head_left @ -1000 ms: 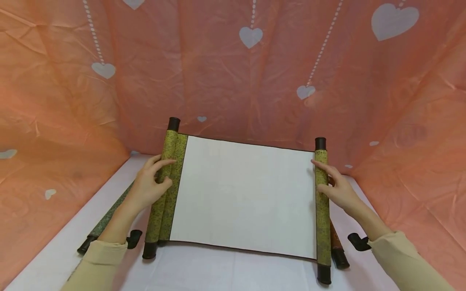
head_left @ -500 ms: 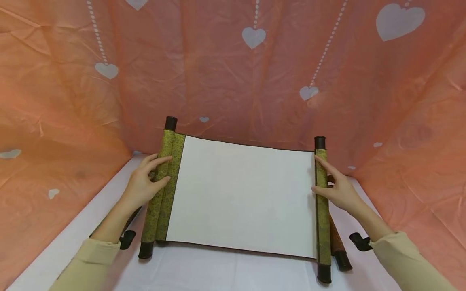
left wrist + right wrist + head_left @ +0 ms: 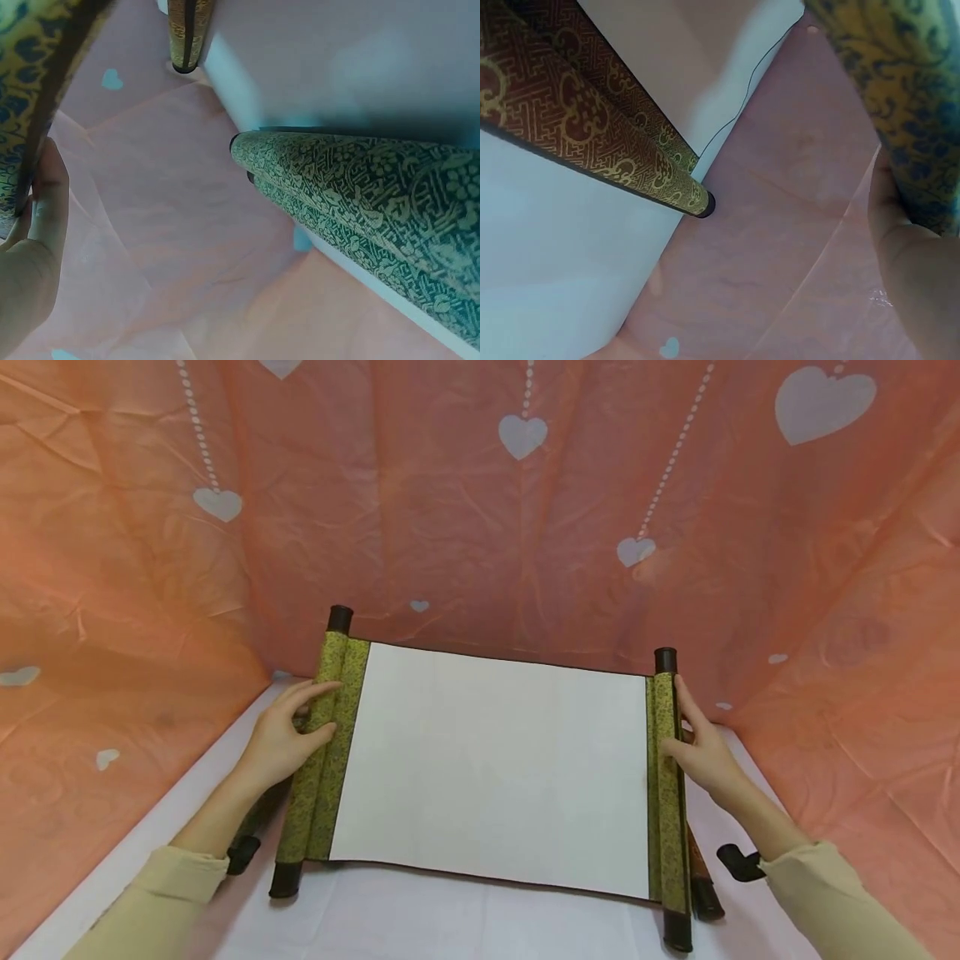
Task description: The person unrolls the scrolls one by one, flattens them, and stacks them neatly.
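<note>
Scroll (image 3: 495,768) wider, green roll (image 3: 367,187) mostly behind left forearm (image 3: 222,814)

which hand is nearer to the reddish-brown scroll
Right. The right hand holds the yellow-green scroll's right roller, close to the reddish-brown scroll; the left hand holds the opposite roller, across the white sheet.

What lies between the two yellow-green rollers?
In the head view, a plain white sheet fills most of the stretch between the left roller and the right roller, with a patterned strip along either side.
</note>
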The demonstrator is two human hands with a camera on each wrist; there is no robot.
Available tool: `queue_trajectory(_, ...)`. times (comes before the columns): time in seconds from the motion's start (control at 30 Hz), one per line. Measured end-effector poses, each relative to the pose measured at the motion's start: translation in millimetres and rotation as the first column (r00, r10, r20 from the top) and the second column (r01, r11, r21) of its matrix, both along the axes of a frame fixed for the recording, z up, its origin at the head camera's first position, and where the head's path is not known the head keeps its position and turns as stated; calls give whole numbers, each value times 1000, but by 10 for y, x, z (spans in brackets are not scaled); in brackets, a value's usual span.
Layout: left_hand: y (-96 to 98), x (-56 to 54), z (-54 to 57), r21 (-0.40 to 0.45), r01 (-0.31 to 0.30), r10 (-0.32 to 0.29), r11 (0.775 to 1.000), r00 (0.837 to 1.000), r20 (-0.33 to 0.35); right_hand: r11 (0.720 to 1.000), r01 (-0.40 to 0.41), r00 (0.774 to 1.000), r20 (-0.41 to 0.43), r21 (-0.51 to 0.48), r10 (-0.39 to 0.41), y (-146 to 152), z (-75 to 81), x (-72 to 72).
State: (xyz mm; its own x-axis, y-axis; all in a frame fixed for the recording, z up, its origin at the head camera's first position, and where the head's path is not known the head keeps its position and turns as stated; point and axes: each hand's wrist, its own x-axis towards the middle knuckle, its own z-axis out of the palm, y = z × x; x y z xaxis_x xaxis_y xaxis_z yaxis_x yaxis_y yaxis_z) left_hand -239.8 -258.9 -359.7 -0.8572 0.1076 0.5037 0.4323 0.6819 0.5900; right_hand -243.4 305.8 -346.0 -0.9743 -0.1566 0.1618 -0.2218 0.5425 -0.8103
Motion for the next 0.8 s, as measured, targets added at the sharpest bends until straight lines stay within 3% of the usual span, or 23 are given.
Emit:
queue_trajectory(0.27, -25, -49, -16, -16, 4, -3, 1000, 999, 51, 993, 6, 1000, -25, 118, -3, -19, -72, -15)
queue_trajectory(0.4, -69, -73, 2, -47, 26, -21, 999, 993, 112, 993, -1, 1000, -17, 120, 3, 5, -103, -30)
queue_trajectory(0.67, -197, -111, 48, -74, 42, -22, 996, 965, 260, 996, -33, 998, 57, 79, 28, 17, -121, -160)
queue_trajectory(0.8, -222, -144, 34, -77, 56, -31, 995, 953, 302, 995, -51, 997, 60, 91, 46, 26, -135, -265)
